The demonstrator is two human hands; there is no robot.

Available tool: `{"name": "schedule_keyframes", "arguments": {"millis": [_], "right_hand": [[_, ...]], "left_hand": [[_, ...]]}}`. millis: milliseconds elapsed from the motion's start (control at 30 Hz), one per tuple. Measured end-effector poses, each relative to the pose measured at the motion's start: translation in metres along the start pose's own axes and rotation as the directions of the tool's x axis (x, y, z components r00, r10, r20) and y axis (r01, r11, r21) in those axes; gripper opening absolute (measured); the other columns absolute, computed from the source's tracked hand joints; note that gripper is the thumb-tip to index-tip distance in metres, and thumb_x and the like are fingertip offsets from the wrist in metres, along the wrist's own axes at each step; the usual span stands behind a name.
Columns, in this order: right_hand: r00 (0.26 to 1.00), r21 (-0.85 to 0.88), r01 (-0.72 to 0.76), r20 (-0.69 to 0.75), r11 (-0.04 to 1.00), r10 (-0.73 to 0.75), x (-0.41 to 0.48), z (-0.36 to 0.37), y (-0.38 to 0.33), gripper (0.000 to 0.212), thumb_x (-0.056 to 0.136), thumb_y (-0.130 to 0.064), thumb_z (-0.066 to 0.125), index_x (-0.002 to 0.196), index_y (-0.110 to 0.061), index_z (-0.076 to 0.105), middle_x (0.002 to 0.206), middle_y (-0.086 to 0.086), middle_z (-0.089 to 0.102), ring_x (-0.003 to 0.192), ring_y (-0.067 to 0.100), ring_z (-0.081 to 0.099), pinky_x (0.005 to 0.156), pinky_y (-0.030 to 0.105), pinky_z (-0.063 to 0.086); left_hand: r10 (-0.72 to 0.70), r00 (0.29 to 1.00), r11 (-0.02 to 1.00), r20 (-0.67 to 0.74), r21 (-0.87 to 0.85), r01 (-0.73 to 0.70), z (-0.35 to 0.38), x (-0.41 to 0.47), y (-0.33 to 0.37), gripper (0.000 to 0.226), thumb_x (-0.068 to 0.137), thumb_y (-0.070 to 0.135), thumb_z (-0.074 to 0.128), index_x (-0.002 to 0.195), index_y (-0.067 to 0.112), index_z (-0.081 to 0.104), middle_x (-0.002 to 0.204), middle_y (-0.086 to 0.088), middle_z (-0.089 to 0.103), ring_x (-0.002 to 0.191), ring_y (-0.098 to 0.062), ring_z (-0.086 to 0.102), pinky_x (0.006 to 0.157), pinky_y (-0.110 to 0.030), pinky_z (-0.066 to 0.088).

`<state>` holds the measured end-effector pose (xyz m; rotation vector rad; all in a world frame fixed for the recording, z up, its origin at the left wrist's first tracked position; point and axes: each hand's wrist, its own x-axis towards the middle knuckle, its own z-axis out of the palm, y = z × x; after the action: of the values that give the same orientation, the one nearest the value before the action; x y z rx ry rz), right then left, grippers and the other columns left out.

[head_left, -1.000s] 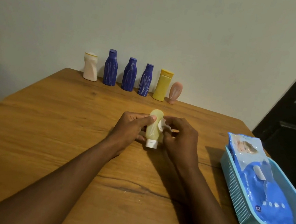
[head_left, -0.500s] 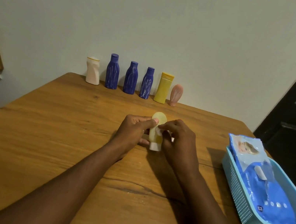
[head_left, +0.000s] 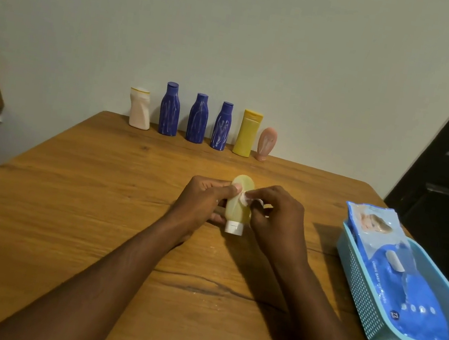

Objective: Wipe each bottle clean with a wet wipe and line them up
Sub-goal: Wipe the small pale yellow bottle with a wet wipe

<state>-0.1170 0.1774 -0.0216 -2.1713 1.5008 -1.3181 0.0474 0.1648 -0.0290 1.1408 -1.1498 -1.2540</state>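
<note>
Left grip: our left hand (head_left: 200, 204) curls round the pale yellow bottle (head_left: 236, 211), thumb on its front.
Right grip: our right hand (head_left: 276, 222) pinches a white wipe (head_left: 243, 200) against the bottle's upper front.
Bottle: mid-table (head_left: 77, 220), white cap toward us.
Far edge: six bottles (head_left: 197, 118) stand in a row.
Right edge: blue basket (head_left: 357, 305) holding a pack of wipes (head_left: 409, 296).
</note>
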Motion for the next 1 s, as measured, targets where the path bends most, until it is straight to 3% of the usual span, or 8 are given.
{"name": "schedule_keyframes", "arguments": {"millis": [167, 333, 500, 633, 767, 900, 1000], "right_hand": [[0.993, 0.071, -0.028, -0.116, 0.997, 0.037, 0.011, -0.003, 0.003, 0.028, 0.087, 0.002, 0.071, 0.106, -0.018, 0.075, 0.107, -0.004, 0.069, 0.1, 0.006, 0.063, 0.087, 0.032, 0.059], [0.997, 0.019, 0.065, -0.038, 0.998, -0.064, 0.006, 0.001, -0.007, 0.029, 0.086, 0.001, 0.069, 0.109, -0.017, 0.073, 0.105, -0.004, 0.063, 0.098, 0.01, 0.06, 0.083, 0.035, 0.057], [0.998, -0.017, -0.011, -0.062, 1.0, 0.01, 0.001, -0.002, -0.004, 0.027, 0.086, -0.004, 0.07, 0.11, -0.017, 0.074, 0.105, -0.004, 0.066, 0.096, 0.009, 0.061, 0.083, 0.036, 0.058], [0.989, 0.024, -0.034, -0.146, 0.999, 0.037, 0.005, -0.002, -0.001, 0.028, 0.087, 0.0, 0.07, 0.11, -0.016, 0.072, 0.109, -0.002, 0.067, 0.101, 0.008, 0.061, 0.088, 0.026, 0.055], [0.983, 0.095, -0.073, -0.164, 0.993, 0.088, 0.003, 0.0, 0.0, 0.026, 0.092, -0.004, 0.066, 0.114, -0.018, 0.071, 0.111, -0.005, 0.067, 0.101, 0.001, 0.06, 0.083, 0.004, 0.045], [0.966, 0.15, -0.129, -0.205, 0.98, 0.159, 0.004, 0.0, 0.003, 0.023, 0.095, -0.007, 0.063, 0.113, -0.018, 0.073, 0.109, -0.005, 0.07, 0.099, 0.0, 0.061, 0.078, 0.003, 0.044], [0.965, 0.176, -0.152, -0.187, 0.973, 0.185, 0.006, -0.003, 0.005, 0.022, 0.096, -0.009, 0.064, 0.114, -0.018, 0.073, 0.111, -0.004, 0.071, 0.103, 0.005, 0.063, 0.08, 0.007, 0.046]], "left_hand": [[0.026, 0.997, 0.997, 0.067, 0.075, -0.031, 0.003, -0.002, 0.0, 0.025, 0.101, 0.025, 0.068, 0.12, 0.011, 0.077, 0.105, -0.007, 0.081, 0.092, -0.024, 0.08, 0.073, -0.042, 0.066], [0.032, 0.998, 0.997, 0.056, 0.069, -0.035, 0.005, -0.003, 0.001, 0.021, 0.103, 0.023, 0.066, 0.117, 0.013, 0.079, 0.101, -0.007, 0.081, 0.089, -0.028, 0.08, 0.076, -0.046, 0.066], [0.027, 0.998, 0.999, 0.061, 0.04, -0.03, 0.007, -0.006, 0.004, 0.02, 0.102, 0.024, 0.067, 0.116, 0.015, 0.079, 0.1, -0.005, 0.082, 0.09, -0.026, 0.08, 0.074, -0.042, 0.067], [0.044, 0.995, 0.998, 0.084, 0.036, -0.047, 0.009, -0.009, 0.004, 0.023, 0.102, 0.026, 0.066, 0.116, 0.014, 0.079, 0.103, -0.004, 0.081, 0.093, -0.024, 0.079, 0.069, -0.036, 0.065], [0.032, 0.989, 0.999, 0.148, 0.014, -0.035, 0.011, -0.014, 0.005, 0.029, 0.1, 0.034, 0.068, 0.125, 0.024, 0.076, 0.112, -0.001, 0.079, 0.103, -0.026, 0.077, 0.082, -0.046, 0.066], [-0.032, 0.959, 0.999, 0.281, 0.003, 0.033, 0.013, -0.016, 0.005, 0.06, 0.088, 0.029, 0.083, 0.143, 0.041, 0.06, 0.132, 0.005, 0.067, 0.108, -0.029, 0.074, 0.082, -0.051, 0.065], [-0.027, 0.952, 0.998, 0.304, -0.041, 0.042, 0.014, -0.017, 0.007, 0.052, 0.087, 0.018, 0.083, 0.124, 0.05, 0.065, 0.13, 0.006, 0.065, 0.104, -0.025, 0.076, 0.076, -0.045, 0.066]]}}
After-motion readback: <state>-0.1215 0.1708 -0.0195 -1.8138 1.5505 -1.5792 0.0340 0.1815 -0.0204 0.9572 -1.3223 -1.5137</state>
